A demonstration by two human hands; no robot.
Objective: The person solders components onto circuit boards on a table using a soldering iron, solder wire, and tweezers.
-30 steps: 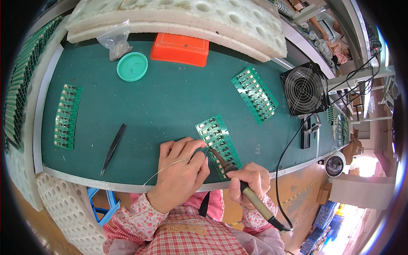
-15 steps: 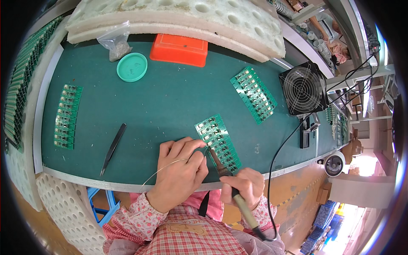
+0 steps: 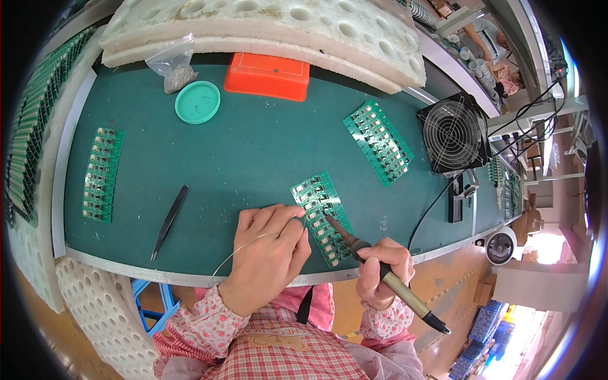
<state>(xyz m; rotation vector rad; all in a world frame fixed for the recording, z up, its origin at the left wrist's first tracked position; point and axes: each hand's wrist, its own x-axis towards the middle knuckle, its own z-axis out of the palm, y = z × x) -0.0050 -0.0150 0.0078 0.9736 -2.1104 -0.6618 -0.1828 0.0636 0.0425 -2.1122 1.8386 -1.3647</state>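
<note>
A green circuit board panel (image 3: 322,218) lies at the near middle of the table, with rows of small parts on it. At its left edge rests my left hand (image 3: 269,250), its fingers closed on a thin solder wire (image 3: 235,253) that trails back over the wrist. My right hand (image 3: 384,272) grips a soldering iron (image 3: 405,292) by its handle. The iron's tip (image 3: 328,218) points left over the panel's right half; whether it touches the panel I cannot tell. My left fingertips hide part of the panel's edge.
Black tweezers (image 3: 169,223) lie to the left, beyond them another board panel (image 3: 103,175). A third panel (image 3: 379,142) sits near a black fan (image 3: 451,132). Behind are a green lid (image 3: 197,102), a red bin (image 3: 266,76), a plastic bag (image 3: 177,73) and white foam (image 3: 266,28).
My right hand has moved right with the soldering iron, drawing its tip away from my left fingertips and tilting the handle outward. The left hand has stayed nearly still.
</note>
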